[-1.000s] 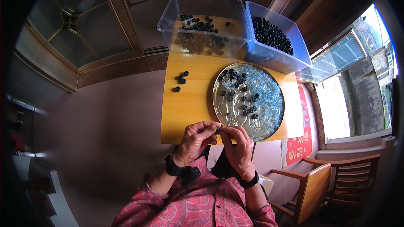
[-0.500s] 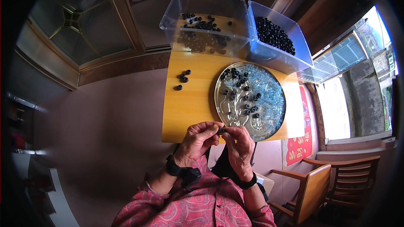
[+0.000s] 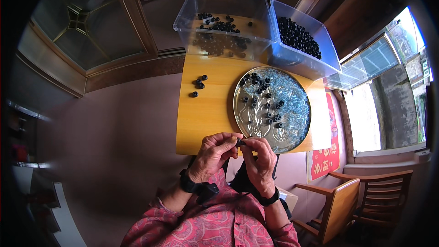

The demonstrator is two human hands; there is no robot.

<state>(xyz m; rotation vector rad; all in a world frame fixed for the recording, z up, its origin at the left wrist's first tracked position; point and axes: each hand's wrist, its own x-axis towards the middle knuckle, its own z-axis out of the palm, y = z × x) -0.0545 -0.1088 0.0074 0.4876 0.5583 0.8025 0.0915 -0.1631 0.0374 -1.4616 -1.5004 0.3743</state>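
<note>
Just off the table's near edge, both my hands meet around a small black cylindrical part [image 3: 239,142]. My left hand [image 3: 211,155] pinches it between thumb and forefinger, the other fingers curled under. Against its right end, my right hand [image 3: 261,161] has thumb and forefinger pressed together; anything between those tips is too small to make out. Beyond them lies a round silvery metal tray [image 3: 236,111]. Several black parts like the held one [image 3: 269,115] stand or lie on its left and middle, and many tiny clear bluish pieces [image 3: 292,105] cover its right side.
Several black parts [image 3: 200,82] lie on the yellow wooden table [image 3: 203,119] left of the tray. At the far edge stand a clear plastic bin [image 3: 219,41] with scattered black parts and a second bin [image 3: 299,64] heaped with them. Wooden chairs [image 3: 340,206] stand at the right.
My right fingertips have shifted slightly against the black part. My left hand stays nearly still, and the tray and bins look the same.
</note>
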